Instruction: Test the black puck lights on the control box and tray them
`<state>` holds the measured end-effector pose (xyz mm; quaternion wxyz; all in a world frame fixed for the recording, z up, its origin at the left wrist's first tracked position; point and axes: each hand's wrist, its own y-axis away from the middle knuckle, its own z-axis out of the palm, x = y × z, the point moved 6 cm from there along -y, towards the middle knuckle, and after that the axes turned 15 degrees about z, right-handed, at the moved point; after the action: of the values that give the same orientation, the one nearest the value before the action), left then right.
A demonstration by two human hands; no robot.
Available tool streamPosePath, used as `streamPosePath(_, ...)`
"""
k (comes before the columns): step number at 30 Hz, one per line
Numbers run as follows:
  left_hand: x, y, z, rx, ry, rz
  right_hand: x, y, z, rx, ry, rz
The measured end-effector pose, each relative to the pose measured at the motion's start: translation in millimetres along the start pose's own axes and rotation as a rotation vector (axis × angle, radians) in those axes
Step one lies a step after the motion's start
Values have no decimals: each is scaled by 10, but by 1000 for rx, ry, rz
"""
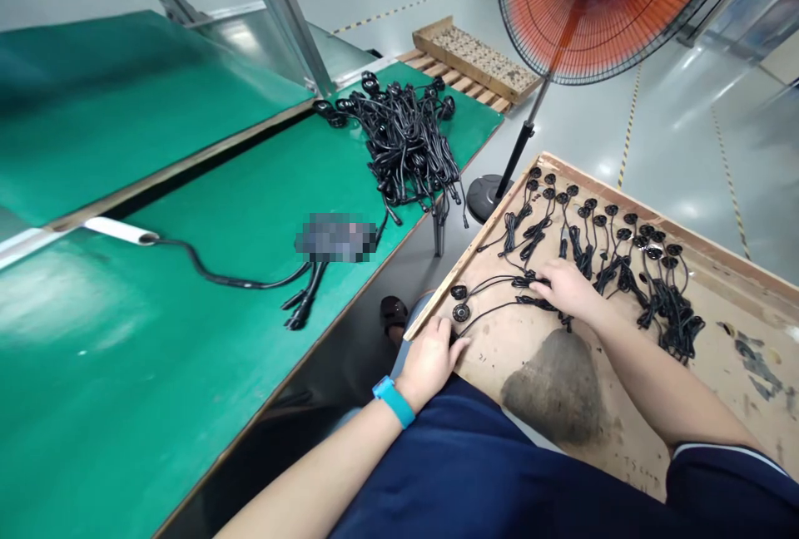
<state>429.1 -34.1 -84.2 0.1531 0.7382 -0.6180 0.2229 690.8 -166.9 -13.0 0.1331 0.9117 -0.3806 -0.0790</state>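
Note:
My left hand (432, 358), with a blue wristband, is at the near left corner of a shallow wooden tray (473, 249). Its fingers close around the dark end of a black cable (490, 309), mostly hidden by the hand. My right hand (567, 289) lies palm down further in, its thumb and fingers closed on a tied black cable bundle (523, 281). Two round black cable heads (460, 312) rest between my hands. Beyond my right hand, several more coiled cables with round heads (624, 234) lie in rows.
A green-topped workbench (250, 339) stands on the left, bearing a tangled pile of black cables (409, 140). A white tube (121, 230) with a cable coming out lies there too. An orange stand fan (562, 15) rises behind the tray, near a slatted pallet (459, 83).

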Motion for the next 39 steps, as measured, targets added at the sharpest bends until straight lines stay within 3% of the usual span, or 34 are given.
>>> streamPosePath(3, 24, -124, -36, 34, -90, 9, -47, -158, 97, 117, 45, 47)
streamPosePath(9, 13, -398, 23, 7, -53, -20, -66, -344, 336, 44, -6, -43)
streamPosePath(16, -43, -354, -21, 148, 48, -87, 125, -257, 289, 76, -47, -8)
streamPosePath(22, -164, -341, 30, 165, 186, -191, 257, -154, 398, -19, -59, -12)
streamPosePath(26, -223, -345, 74, 154, 226, -240, 222, -154, 259, -27, -98, -49)
streamPosePath(33, -210, -458, 113, 0, 23, -284, 187, -374, -56, -32, -207, 24)
streamPosePath(37, -184, -448, 93, -19, -29, -281, 86, -510, -168, 87, -246, 31)
streamPosePath(39, -120, -377, 50, 20, -76, -215, 32, -530, -234, 177, -283, 23)
